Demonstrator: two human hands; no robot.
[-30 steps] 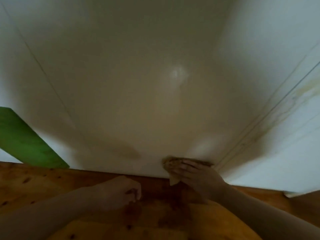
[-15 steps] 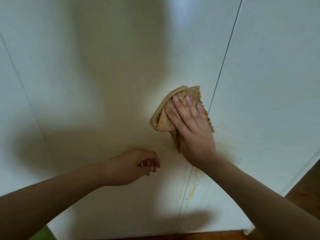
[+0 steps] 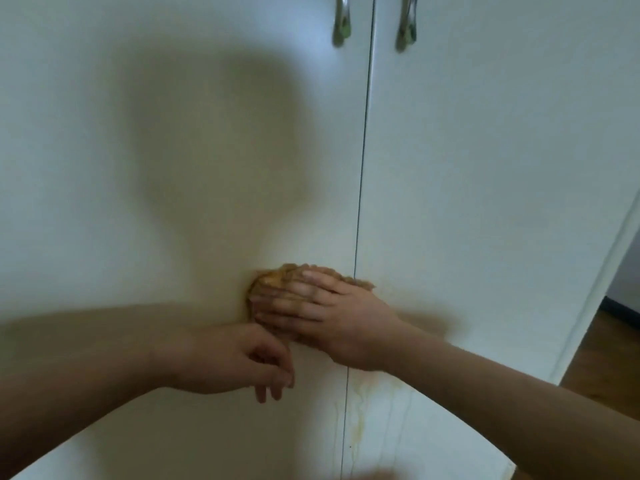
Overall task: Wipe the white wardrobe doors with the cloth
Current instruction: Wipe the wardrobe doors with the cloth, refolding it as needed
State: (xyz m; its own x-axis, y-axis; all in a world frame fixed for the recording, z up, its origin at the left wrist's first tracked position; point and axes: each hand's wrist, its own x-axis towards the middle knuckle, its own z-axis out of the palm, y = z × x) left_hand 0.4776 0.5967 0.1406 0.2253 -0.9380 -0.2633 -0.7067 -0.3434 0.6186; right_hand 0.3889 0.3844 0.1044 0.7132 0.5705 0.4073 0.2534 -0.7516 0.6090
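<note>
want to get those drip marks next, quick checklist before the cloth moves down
1. Cloth flat under the right hand: ok.
2. Cloth pressed on the left door beside the seam: ok.
3. Yellowish drip stains below the hand not yet wiped: not ok.
4. Left hand empty, but low beside the seam: cannot tell if it clears the path.
5. Handles far above the stroke: ok.
6. Cloth damp enough: cannot tell.
</note>
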